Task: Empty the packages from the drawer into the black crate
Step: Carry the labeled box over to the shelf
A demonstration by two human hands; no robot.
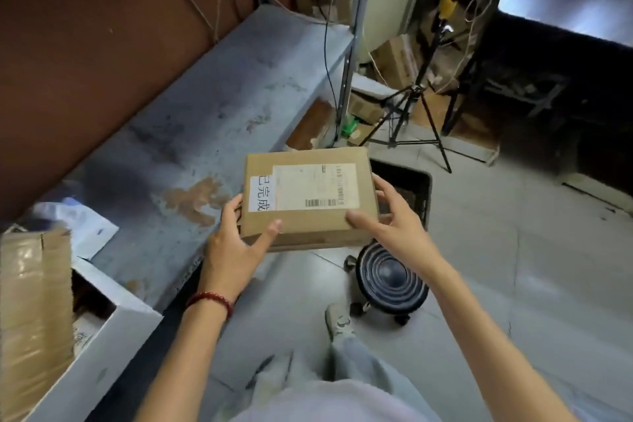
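Evidently midway, the left hand point(230, 243) and right hand point(395, 228) hold a flat brown cardboard package point(308, 216) in the air, fingers point(232, 207) clamped on its edges, near the black plastic crate point(424, 197) but not yet inside, while the white drawer point(113, 332) seemingly holds more.

Item: cardboard package point(308, 226). White sticker point(259, 193) at its 9 o'clock edge, handwritten 已完成, turned sideways. Shipping label point(315, 187) just beside it toward 3 o'clock: two barcodes, fine print too blurred to read. Pale carton point(84, 336) at 8 o'clock of the view: partial dark character, illegible.
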